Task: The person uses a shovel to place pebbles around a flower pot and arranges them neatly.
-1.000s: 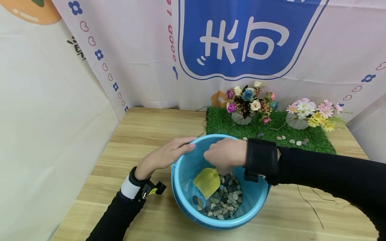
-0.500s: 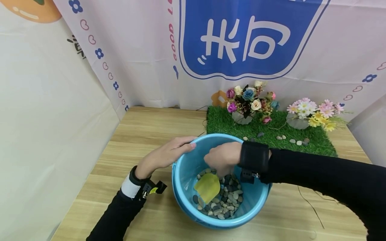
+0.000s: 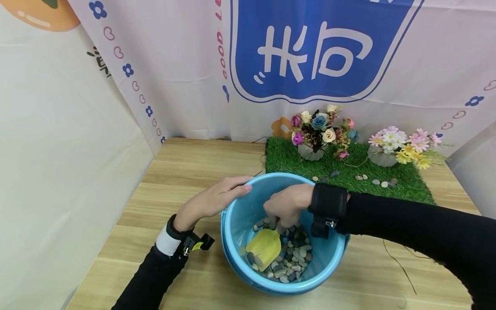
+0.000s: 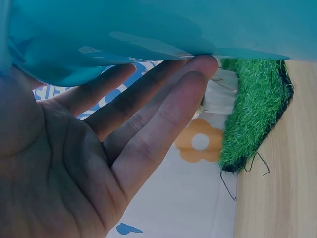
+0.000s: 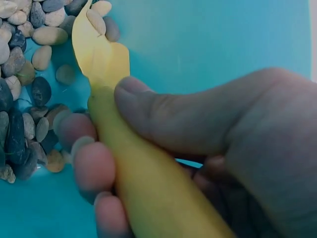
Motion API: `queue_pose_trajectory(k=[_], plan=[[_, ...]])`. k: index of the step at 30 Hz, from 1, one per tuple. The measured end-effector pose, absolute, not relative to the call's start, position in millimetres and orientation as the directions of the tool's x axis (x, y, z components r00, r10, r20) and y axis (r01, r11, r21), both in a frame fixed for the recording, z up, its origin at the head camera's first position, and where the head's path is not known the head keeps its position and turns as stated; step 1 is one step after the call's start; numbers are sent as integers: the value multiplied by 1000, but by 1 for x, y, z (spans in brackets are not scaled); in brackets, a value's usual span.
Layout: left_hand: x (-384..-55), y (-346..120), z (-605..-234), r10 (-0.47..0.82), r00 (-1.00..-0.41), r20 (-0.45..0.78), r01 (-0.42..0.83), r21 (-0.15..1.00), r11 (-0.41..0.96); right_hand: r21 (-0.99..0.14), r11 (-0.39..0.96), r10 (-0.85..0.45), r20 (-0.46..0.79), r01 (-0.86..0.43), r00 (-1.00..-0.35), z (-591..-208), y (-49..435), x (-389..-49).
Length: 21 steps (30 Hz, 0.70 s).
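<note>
A light-blue bucket (image 3: 336, 262) stands on the wooden table, with grey, black and cream pebbles (image 3: 292, 260) at its bottom. Inside it, my right hand (image 3: 288, 204) grips the handle of a yellow toy shovel (image 3: 264, 249); the right wrist view shows thumb and fingers wrapped round that handle (image 5: 143, 173). The blade (image 5: 101, 57) lies low among the pebbles, with a pebble or two at its tip. My left hand (image 3: 213, 197) holds the bucket's left rim, thumb over the edge. In the left wrist view its long fingers (image 4: 153, 139) reach nearly straight along the outer wall (image 4: 173, 29).
Behind the bucket lies an artificial grass mat (image 3: 279, 157) bearing two flower pots, a mixed bouquet (image 3: 321, 131) and a pink and yellow one (image 3: 407, 144). Loose pebbles (image 3: 376, 181) are scattered on the mat. A printed cloth (image 3: 193, 86) hangs behind the table (image 3: 182, 163).
The shovel's blade has shifted slightly down and left into the pebbles, the right hand moving a little with it. Left hand and bucket stay put.
</note>
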<state>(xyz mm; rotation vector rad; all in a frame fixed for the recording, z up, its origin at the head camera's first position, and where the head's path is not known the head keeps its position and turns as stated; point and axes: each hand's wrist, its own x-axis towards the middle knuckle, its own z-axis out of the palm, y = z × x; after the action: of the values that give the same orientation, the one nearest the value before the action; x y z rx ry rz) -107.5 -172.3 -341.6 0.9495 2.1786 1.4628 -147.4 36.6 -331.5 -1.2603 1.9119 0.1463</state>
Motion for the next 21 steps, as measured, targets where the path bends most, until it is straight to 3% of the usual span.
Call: queue_pose_trajectory(k=[7, 17, 21], plan=[[-107, -171, -341, 696, -714, 73, 332, 911, 244, -367, 465, -738, -663, -806, -124, -303, 39, -138], [-108, -172, -341, 694, -716, 78, 333, 911, 241, -360, 411, -775, -622, -837, -113, -320, 43, -148], [-108, -172, -342, 693, -717, 76, 336, 909, 248, -364, 403, -775, -624, -839, -102, -311, 41, -142]])
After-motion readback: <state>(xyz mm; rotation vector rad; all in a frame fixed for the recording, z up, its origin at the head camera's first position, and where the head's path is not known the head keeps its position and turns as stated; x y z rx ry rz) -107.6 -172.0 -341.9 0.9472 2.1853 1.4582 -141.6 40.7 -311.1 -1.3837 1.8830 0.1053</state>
